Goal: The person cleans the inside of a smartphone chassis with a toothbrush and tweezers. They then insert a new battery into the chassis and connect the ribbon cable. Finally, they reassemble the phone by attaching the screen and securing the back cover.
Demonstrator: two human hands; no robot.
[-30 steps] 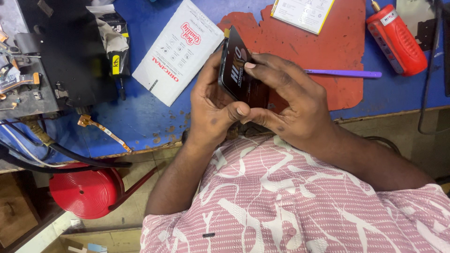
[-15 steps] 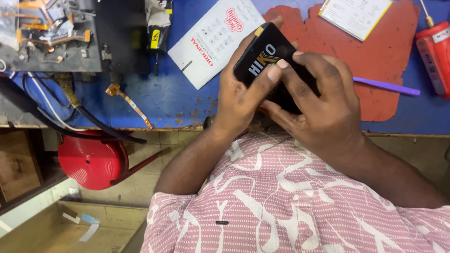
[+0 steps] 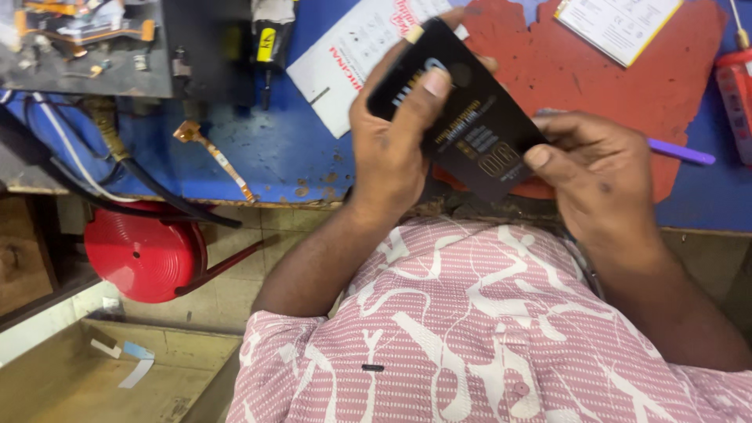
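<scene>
Both hands hold a flat black rectangular package (image 3: 458,110) with gold print, tilted diagonally above the near edge of the blue workbench (image 3: 274,149). Left hand (image 3: 392,149) wraps the package's upper-left part, thumb pressed flat on its face, the other fingers curled behind. Right hand (image 3: 599,172) pinches the lower-right corner, thumb on top, fingers underneath, probably pressed together, though they are hidden by the package.

A red mat (image 3: 595,86) lies under and behind the package. A purple pen-like tool (image 3: 681,150) rests on the mat's right edge, just beside the right hand. A white printed card (image 3: 352,55) lies on the bench behind the left hand, partly covered by the package. A white booklet (image 3: 619,23) sits at the top of the mat; a red bottle (image 3: 736,98) is at the far right edge. A metal fixture with cables (image 3: 86,43) is at the top left. A red stool (image 3: 141,254) stands on the floor below the bench. The person wears a pink patterned shirt (image 3: 454,337).
</scene>
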